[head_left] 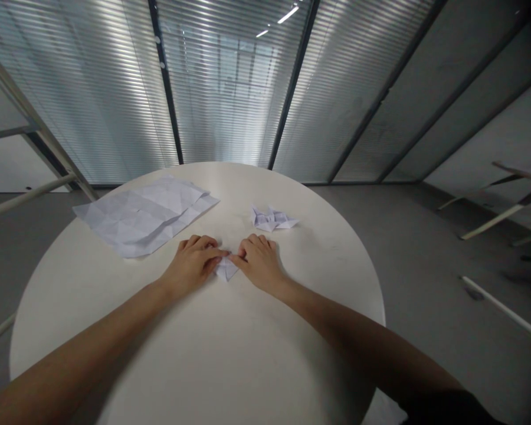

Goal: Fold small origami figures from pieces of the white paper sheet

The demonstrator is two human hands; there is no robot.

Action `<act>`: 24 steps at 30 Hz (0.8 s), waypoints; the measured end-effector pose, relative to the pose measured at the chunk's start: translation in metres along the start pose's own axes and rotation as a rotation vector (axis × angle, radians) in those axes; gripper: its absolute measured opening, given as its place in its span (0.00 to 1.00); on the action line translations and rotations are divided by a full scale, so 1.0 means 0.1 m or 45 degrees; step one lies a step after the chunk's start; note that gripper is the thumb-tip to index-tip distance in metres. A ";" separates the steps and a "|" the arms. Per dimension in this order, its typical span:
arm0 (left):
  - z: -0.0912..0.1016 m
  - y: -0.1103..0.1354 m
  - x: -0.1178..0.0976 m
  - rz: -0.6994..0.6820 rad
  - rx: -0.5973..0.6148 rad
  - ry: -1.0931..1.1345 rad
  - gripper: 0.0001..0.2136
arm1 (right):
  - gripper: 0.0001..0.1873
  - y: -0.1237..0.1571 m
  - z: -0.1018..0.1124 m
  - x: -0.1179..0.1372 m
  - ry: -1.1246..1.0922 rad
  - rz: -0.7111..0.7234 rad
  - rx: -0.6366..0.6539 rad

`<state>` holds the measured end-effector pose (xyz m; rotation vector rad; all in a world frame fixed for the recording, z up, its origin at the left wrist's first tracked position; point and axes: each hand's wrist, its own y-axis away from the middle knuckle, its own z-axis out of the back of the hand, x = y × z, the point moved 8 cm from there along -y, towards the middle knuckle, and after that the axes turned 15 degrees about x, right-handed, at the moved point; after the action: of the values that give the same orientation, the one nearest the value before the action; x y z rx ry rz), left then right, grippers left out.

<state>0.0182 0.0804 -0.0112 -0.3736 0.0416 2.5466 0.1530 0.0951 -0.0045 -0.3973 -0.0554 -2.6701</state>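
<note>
A small piece of folded white paper [226, 270] lies on the round table between my hands, one pointed corner toward me. My left hand [193, 260] grips its left side, fingers curled and thumb on top. From the right, my right hand [259, 260] pinches the paper's upper right edge with thumb and curled fingers. The hands partly cover the paper, so its full shape is hidden. Just beyond my right hand sits a folded paper figure [272, 219] with pointed ends.
Creased white paper sheets [146, 215] lie overlapping at the table's far left, their edge hanging over the rim. The white round table [194, 366] stands before glass panels with blinds [221, 88]. White-legged furniture [495, 218] is on the right, a pale frame [35, 195] on the left.
</note>
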 end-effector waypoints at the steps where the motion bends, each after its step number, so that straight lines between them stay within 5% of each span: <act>1: 0.00 0.01 -0.01 -0.003 -0.005 -0.010 0.13 | 0.11 0.01 0.00 0.00 -0.015 0.010 0.012; 16: 0.02 -0.01 0.13 0.052 -0.045 0.157 0.11 | 0.04 -0.02 -0.07 0.10 -0.329 0.108 0.074; 24: 0.09 0.09 0.22 0.172 -0.211 0.742 0.11 | 0.05 -0.02 -0.06 0.06 -0.990 0.233 -0.039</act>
<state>-0.0066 0.0857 -0.0088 -1.2016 0.0757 2.4885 0.1457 0.0943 -0.0086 -1.3492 -0.1995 -2.1883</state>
